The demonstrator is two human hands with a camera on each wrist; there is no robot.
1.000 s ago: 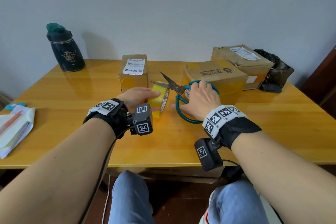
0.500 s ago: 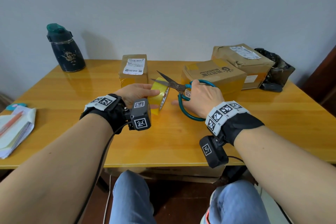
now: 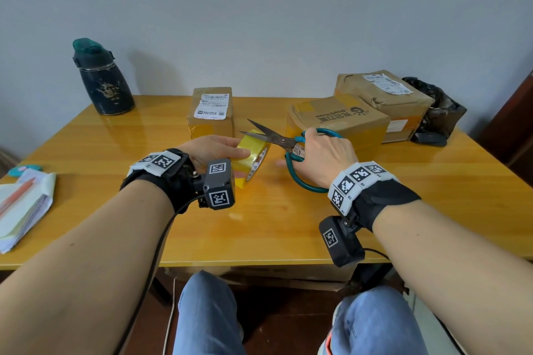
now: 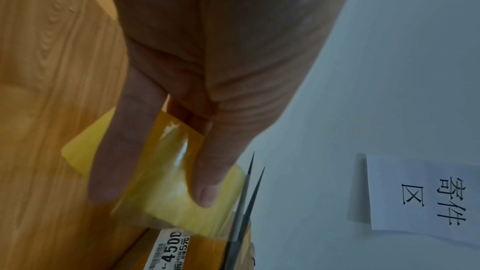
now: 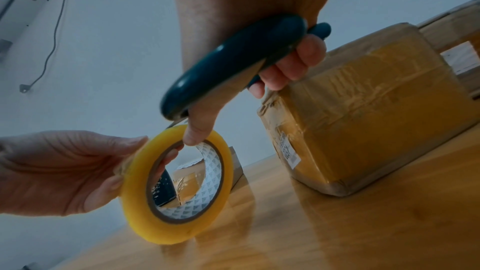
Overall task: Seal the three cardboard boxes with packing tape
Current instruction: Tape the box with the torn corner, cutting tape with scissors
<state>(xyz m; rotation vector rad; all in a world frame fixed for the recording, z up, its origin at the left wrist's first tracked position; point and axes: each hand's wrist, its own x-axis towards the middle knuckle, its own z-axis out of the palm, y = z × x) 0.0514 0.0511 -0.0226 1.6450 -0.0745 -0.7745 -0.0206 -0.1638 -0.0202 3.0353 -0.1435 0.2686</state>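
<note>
My left hand [image 3: 215,150] holds a yellow roll of packing tape [image 3: 251,157] upright just above the table, fingers across its outer band [image 4: 161,180]. My right hand [image 3: 320,155] grips teal-handled scissors [image 3: 291,147] with the blades apart and pointing left over the roll. In the right wrist view the thumb tip touches the roll's rim [image 5: 179,184]. Three cardboard boxes stand behind: a small one [image 3: 210,112] with a white label, a middle one [image 3: 339,124] right behind the scissors, and a larger one [image 3: 383,95] at the back right.
A dark flask [image 3: 102,81] with a teal lid stands at the back left of the wooden table [image 3: 259,228]. Papers and a pen [image 3: 23,207] lie at the left edge. A black bag [image 3: 435,112] sits at the far right by the large box.
Both hands have lifted a little and moved away from me, carrying the tape roll and the scissors. The scissor blades stay apart over the roll.
</note>
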